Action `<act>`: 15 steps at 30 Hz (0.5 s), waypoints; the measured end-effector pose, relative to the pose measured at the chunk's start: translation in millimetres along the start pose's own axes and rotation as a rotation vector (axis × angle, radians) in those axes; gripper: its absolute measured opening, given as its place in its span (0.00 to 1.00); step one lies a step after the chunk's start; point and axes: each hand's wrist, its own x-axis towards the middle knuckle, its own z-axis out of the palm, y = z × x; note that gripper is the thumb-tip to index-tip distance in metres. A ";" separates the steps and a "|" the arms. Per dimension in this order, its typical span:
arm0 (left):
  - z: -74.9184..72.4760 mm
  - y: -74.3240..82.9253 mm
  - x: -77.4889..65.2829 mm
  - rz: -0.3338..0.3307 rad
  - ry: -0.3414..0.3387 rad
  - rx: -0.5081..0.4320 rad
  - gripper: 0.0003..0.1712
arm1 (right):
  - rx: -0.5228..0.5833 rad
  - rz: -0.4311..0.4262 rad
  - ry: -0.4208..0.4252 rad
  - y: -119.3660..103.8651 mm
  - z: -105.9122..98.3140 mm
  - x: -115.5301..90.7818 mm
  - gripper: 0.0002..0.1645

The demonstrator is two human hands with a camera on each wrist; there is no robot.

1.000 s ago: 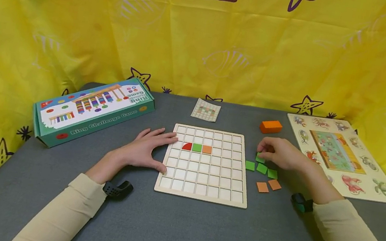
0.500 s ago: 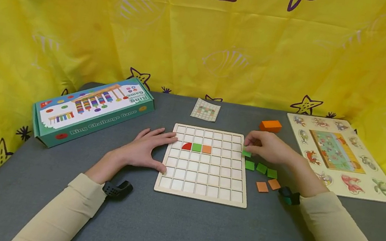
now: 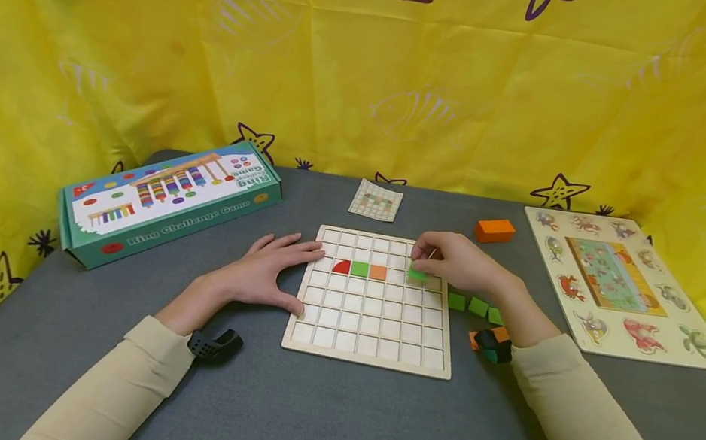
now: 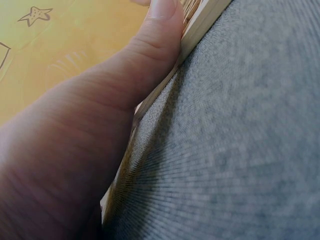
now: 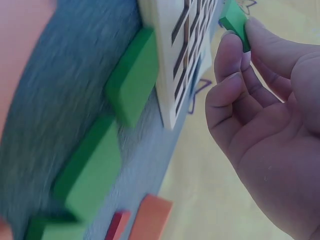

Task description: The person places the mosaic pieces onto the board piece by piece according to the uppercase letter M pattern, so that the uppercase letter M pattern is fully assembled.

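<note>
A square wooden grid board [image 3: 348,321] lies flat on the table. One of its rows holds a red rounded tile [image 3: 342,267], a green square tile [image 3: 360,269] and an orange square tile [image 3: 378,272], side by side. My left hand [image 3: 263,271] rests at the board's left edge with fingers spread, its thumb [image 4: 160,30] against the rim in the left wrist view. Over the right part of the board, my right hand [image 3: 466,263] pinches another green tile [image 5: 234,20] between thumb and fingertips. That tile is tilted, above that same row.
Right of the board lie several loose green tiles [image 3: 478,306]. Orange tiles [image 3: 473,340] are partly hidden by the right wrist strap. Behind are a pattern card [image 3: 376,201] and an orange block [image 3: 494,230]. A game box [image 3: 170,204] stands left, a picture puzzle [image 3: 643,339] right.
My right hand has picked up a green tile from the loose group and carried it left, from beside the board to over it. The left hand has stayed put.
</note>
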 end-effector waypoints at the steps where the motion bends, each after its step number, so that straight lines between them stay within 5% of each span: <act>1: -0.2 0.1 -0.1 -0.001 -0.001 0.001 0.59 | 0.001 0.001 -0.005 -1.0 1.5 2.5 0.04; 15: -0.4 0.5 0.1 0.004 -0.001 -0.006 0.59 | 0.001 0.013 -0.080 -8.2 16.7 24.1 0.03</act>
